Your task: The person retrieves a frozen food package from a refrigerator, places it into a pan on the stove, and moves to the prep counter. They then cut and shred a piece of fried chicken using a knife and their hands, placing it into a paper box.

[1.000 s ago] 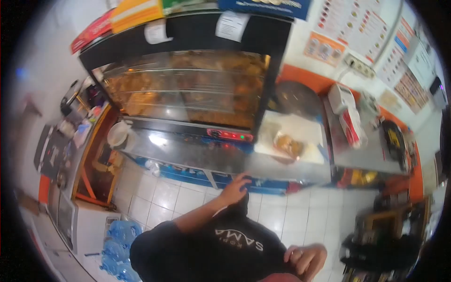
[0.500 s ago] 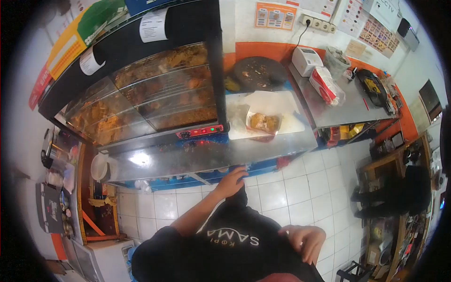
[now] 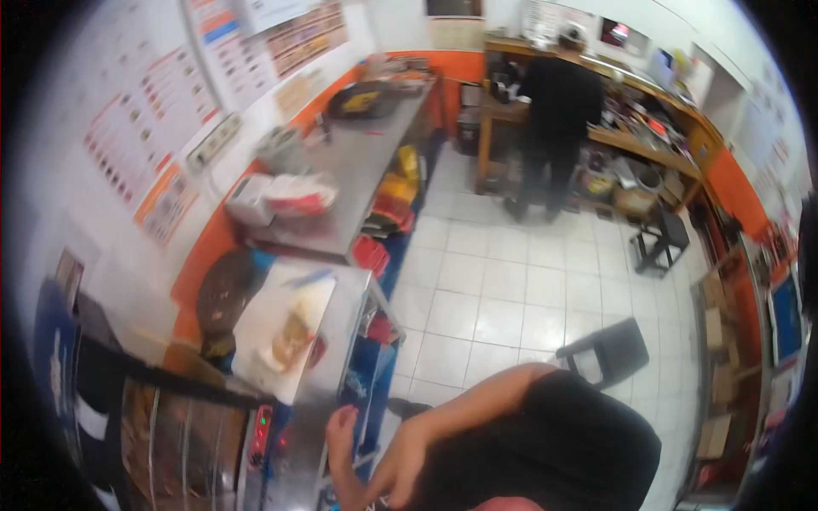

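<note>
My left hand (image 3: pixel 341 433) is beside the metal counter's front edge (image 3: pixel 345 375), its fingers loosely bent and nothing visible in them. Close by is my right hand (image 3: pixel 399 464), fingers pointing down near my left wrist; they look apart and hold nothing I can see. Whether the hands touch is unclear through the blur. On the counter beyond them, a white cutting board (image 3: pixel 256 315) carries an open paper food box (image 3: pixel 290 342) with brownish food in it. A slim blue object (image 3: pixel 311 278) lies at the board's far end.
At lower left stands the glass food warmer (image 3: pixel 179 443). A round dark chopping block (image 3: pixel 228 294) adjoins the board. The side counter (image 3: pixel 349 162) holds a white printer (image 3: pixel 250 200) and a red-and-white packet (image 3: pixel 298 196). Black stools (image 3: pixel 607 351) stand behind me; a person (image 3: pixel 558 111) is at the far shelf.
My view has swung to the right, bringing the far shelf, person and stools into sight. My two hands have come close together near the counter edge. The food box remains on the board.
</note>
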Available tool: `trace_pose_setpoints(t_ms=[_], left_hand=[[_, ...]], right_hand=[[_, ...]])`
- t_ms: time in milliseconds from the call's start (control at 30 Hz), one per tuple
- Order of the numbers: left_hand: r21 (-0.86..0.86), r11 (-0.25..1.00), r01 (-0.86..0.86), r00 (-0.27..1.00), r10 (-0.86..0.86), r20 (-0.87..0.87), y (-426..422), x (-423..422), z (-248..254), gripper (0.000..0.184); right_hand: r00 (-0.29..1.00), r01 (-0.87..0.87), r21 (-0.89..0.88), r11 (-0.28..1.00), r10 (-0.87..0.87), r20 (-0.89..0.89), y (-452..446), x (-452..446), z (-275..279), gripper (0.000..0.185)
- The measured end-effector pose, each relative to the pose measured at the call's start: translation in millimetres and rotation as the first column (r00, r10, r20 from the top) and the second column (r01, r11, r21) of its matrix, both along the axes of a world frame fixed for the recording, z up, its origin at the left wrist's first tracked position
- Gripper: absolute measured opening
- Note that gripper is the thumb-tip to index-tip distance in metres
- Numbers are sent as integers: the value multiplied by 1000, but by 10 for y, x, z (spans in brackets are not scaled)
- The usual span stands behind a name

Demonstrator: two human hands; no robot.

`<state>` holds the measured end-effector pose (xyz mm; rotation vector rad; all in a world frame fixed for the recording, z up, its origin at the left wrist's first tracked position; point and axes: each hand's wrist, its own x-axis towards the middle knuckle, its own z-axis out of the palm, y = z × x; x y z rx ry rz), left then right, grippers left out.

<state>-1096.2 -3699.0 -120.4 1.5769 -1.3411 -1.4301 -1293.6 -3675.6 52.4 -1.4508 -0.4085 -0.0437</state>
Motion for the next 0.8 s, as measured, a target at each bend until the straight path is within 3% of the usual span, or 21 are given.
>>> trace_pose_setpoints(t_ms=[67, 100, 200, 300, 367, 400, 467, 500, 533, 600, 633, 667, 700, 733, 800], left_hand=[[-35, 999, 6, 994, -10, -105, -45, -156, 42, 30], [-21, 999, 43, 981, -47, -187, -91, -218, 11, 28], [-35, 989, 143, 963, -148, -224, -63, -483, -2, 28], [-1, 980, 197, 963, -193, -190, -8, -640, -365, 29], [71, 962, 264, 964, -261, -53, 27, -796, -311, 33], [87, 947, 310, 950, -305, -64, 56, -846, -271, 33], [109, 909, 403, 913, -391, -116, 54, -931, -210, 33], [121, 886, 449, 891, -433, -138, 54, -973, -193, 33], [133, 863, 488, 869, -466, -163, 26, -998, -178, 33], [142, 824, 548, 830, -515, -216, -77, -1052, -163, 34], [132, 809, 573, 815, -544, -201, -183, -1081, -183, 34], [116, 799, 590, 805, -570, -167, -335, -1131, -218, 34], [62, 777, 627, 777, -629, 29, -520, -1139, -501, 35], [68, 761, 645, 761, -648, 31, -604, -1156, -443, 35], [56, 725, 687, 698, -679, 226, -814, -1306, -246, 42]], right_hand=[[965, -168, 47, 985, 154, 213, 50, 80, 157, 64], [966, -147, 39, 988, 135, 221, 8, 38, 162, 64], [987, -128, -88, 988, 118, -112, -57, -150, 71, 58], [999, 25, 71, 997, -22, -42, -25, -383, -32, 54], [988, 122, 20, 992, -119, -103, -85, -561, 63, 53], [986, 135, 13, 991, -133, -102, -79, -583, -17, 53], [958, 280, -1, 960, -280, 68, -101, -618, -232, 53], [935, 345, -56, 937, -348, -72, -113, -740, -269, 54], [929, 359, -71, 931, -364, -69, -131, -815, -345, 54], [855, 410, -59, 910, -406, -323, -166, -872, -637, 56], [850, 425, -67, 903, -424, -312, -157, -903, -750, 56], [833, 502, 60, 863, -464, -301, -143, -916, -850, 57], [813, 564, 195, 802, -500, -297, -159, -905, -955, 58], [803, 582, 201, 788, -518, -295, -220, -911, -1036, 58], [738, 518, 354, 778, -198, -645, -301, -1026, -1181, 53]])
